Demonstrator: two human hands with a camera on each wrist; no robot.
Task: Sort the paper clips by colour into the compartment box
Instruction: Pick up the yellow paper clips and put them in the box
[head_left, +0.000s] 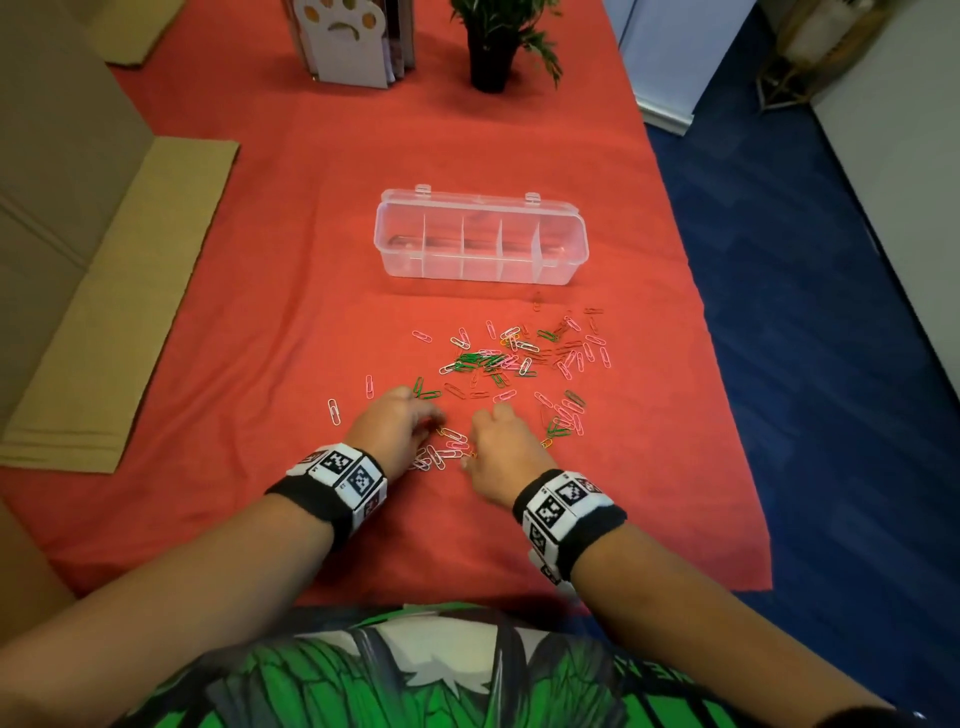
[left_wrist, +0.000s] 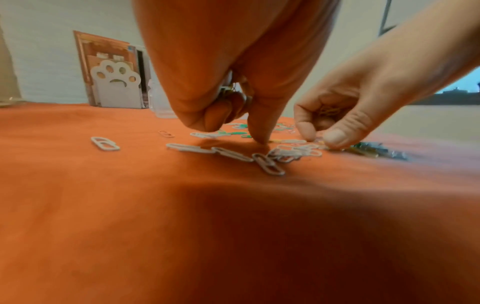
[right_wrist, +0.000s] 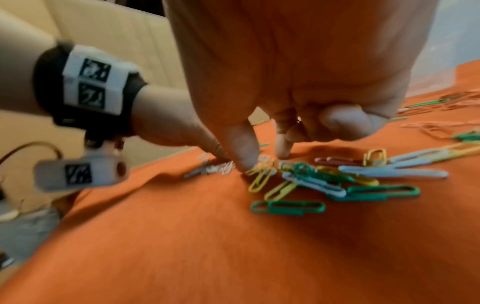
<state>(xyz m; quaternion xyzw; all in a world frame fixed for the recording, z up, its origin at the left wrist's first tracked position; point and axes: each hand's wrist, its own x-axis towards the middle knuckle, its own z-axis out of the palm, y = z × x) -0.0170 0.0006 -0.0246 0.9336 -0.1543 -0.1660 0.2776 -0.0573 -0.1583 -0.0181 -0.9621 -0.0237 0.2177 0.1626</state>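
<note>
Paper clips (head_left: 498, 358) in white, pink, green, red and yellow lie scattered on the red cloth in front of a clear compartment box (head_left: 480, 236), whose lid is open and whose compartments look bare. My left hand (head_left: 431, 421) keeps several clips in its curled fingers (left_wrist: 228, 92) while its index finger presses the cloth by white clips (left_wrist: 233, 154). My right hand (head_left: 475, 441) holds yellow clips (left_wrist: 328, 110) in its curled fingers. Its thumb and index finger (right_wrist: 283, 144) touch down at a yellow clip (right_wrist: 259, 179) beside green ones (right_wrist: 288, 207).
A potted plant (head_left: 491, 47) and a paw-shaped holder (head_left: 348, 41) stand at the far end. Flat cardboard (head_left: 119, 301) lies at the left. The table's right edge drops to blue carpet (head_left: 805, 312).
</note>
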